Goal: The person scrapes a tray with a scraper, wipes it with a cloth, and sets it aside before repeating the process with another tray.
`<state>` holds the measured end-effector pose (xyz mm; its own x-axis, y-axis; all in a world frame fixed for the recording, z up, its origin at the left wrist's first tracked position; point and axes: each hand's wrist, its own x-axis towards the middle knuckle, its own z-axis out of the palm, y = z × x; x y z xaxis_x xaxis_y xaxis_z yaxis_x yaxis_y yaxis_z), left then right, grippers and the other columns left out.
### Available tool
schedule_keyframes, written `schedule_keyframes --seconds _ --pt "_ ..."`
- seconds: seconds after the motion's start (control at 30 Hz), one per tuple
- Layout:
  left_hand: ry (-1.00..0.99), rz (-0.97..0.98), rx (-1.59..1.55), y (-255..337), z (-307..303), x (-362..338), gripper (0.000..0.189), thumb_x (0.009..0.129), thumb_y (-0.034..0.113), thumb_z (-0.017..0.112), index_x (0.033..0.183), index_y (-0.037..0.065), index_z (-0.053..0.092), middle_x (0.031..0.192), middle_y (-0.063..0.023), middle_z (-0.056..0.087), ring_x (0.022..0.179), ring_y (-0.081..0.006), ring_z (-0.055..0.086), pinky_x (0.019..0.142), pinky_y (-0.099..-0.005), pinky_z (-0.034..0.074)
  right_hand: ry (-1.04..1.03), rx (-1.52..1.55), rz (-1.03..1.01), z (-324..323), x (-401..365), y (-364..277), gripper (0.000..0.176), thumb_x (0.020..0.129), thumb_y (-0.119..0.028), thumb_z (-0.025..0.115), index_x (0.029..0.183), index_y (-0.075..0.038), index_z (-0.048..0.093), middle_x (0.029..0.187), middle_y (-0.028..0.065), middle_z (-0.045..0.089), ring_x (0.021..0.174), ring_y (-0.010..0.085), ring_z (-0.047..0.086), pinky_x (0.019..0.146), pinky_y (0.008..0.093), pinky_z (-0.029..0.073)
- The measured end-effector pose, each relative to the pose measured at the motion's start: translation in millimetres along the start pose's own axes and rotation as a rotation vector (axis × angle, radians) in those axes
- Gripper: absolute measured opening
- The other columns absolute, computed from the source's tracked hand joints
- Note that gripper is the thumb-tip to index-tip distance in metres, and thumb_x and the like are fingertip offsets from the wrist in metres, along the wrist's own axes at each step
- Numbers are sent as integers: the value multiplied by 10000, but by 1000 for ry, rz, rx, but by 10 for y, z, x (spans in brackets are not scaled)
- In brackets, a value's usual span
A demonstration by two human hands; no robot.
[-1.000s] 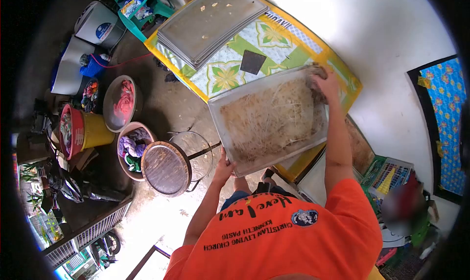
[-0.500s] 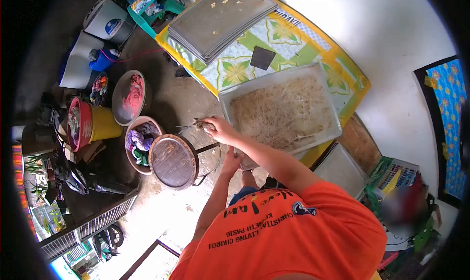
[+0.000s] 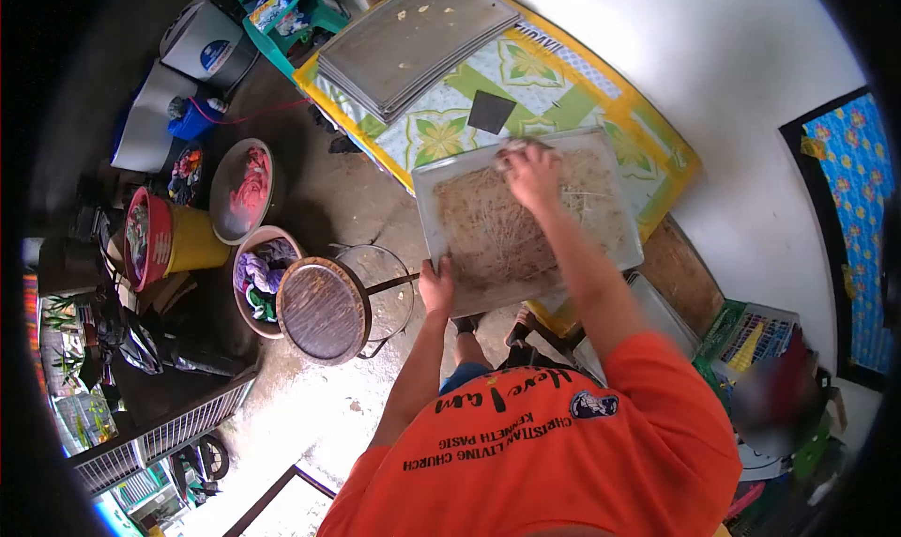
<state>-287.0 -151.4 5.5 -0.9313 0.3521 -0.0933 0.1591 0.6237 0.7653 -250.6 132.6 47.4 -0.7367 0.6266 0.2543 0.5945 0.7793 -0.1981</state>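
Note:
A shallow rectangular tray [image 3: 488, 241], coated with brown, scratched residue, lies over the near end of the table. My left hand [image 3: 436, 288] is closed on its near-left rim, thumb on top. Toward the tray's far side, my right hand [image 3: 532, 176] presses a crumpled, brownish wad on the residue; blur hides whether it is cloth or something else. A dark square piece [image 3: 491, 112] lies on the tablecloth just beyond the tray. Farther back is a stack of flat metal trays [image 3: 418, 44] with a few pale scraps on top.
A round wooden-topped stool [image 3: 324, 310] stands left of my left arm. Beyond it are basins of clothes [image 3: 267, 279] and a yellow bucket [image 3: 199, 237]. The patterned tablecloth [image 3: 436, 133] covers the table, with a white wall [image 3: 741, 96] to the right.
My right hand has swung from beyond the tray's left side onto its far part with the wad. My left hand has moved up along the tray's left rim, and the tray has shifted slightly.

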Motion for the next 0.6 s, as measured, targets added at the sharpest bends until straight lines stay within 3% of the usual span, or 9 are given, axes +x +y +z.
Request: schedule_keyframes --seconds 0.13,0.2,0.3,0.4,0.6 --pt "-3 -72 -3 96 -26 -16 408 839 389 588 848 -13 519 738 -243 589 718 -454 569 632 -501 429 -41 -207 267 -131 154 815 366 813 -331 598 1175 -288 569 1189 81 485 1104 339 455 882 530 384" --pt "33 -49 27 87 -5 -28 412 836 396 588 850 -10 522 744 -242 594 722 -445 578 636 -500 433 -183 -228 405 -293 245 1082 384 846 -347 554 1225 -288 535 1241 96 467 1152 359 434 885 509 403" --pt "73 -41 53 47 23 -35 416 834 402 590 849 -9 528 768 -246 605 746 -439 589 645 -496 440 -217 -254 471 -408 356 1379 329 877 -331 483 1182 -236 564 1278 116 451 1158 360 438 931 518 362" --pt "67 -67 48 3 50 -27 419 831 405 594 860 -9 533 793 -251 612 766 -443 591 653 -492 446 -324 -318 436 -532 343 1491 333 902 -312 428 1188 -200 557 1275 119 458 1163 354 442 911 507 385" --pt "81 -79 88 -33 72 -29 419 827 396 606 847 -15 529 725 -246 596 725 -446 588 624 -496 441 -456 -389 286 -887 -676 1492 388 863 -306 522 1202 -117 529 1182 121 497 1064 335 511 808 478 455"
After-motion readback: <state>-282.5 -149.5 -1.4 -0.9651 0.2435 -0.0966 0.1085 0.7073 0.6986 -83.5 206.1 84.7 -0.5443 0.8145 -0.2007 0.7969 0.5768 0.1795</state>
